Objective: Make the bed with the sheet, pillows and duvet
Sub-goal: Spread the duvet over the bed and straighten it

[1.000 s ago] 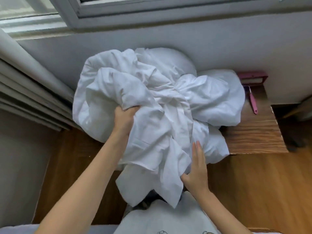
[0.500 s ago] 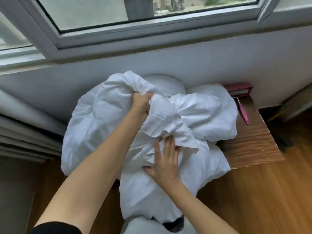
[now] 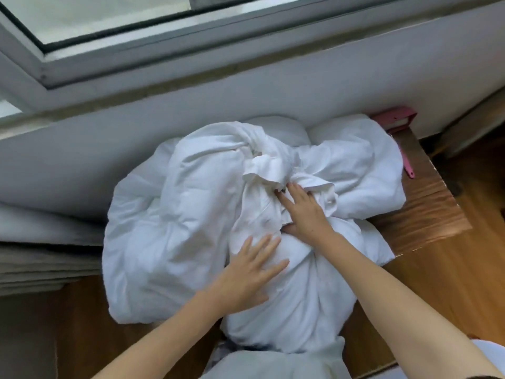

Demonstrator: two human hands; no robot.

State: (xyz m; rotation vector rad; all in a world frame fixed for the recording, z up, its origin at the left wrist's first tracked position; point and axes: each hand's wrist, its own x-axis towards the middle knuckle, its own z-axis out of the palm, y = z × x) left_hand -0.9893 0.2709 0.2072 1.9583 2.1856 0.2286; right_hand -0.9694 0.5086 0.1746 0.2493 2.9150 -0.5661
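Note:
A big heap of white bedding (image 3: pixel 177 220) lies bunched against the wall under the window, partly over a low wooden table. Its top is a crumpled knot of sheet (image 3: pixel 265 165). A white pillow (image 3: pixel 355 160) bulges at the heap's right rear. My left hand (image 3: pixel 248 272) rests flat on the front of the heap with fingers spread. My right hand (image 3: pixel 303 212) presses into the folds just below the knot, fingers extended, holding nothing that I can see.
A low wooden table (image 3: pixel 426 214) stands at the right with a pink tool (image 3: pixel 407 165) and a pink box (image 3: pixel 393 119) on it. Grey curtain folds (image 3: pixel 41 255) hang at the left. Wooden floor (image 3: pixel 451 283) surrounds the heap.
My left hand has let go of the bunched sheet at the top and now lies flat lower on the heap. My right hand has moved up toward the knot.

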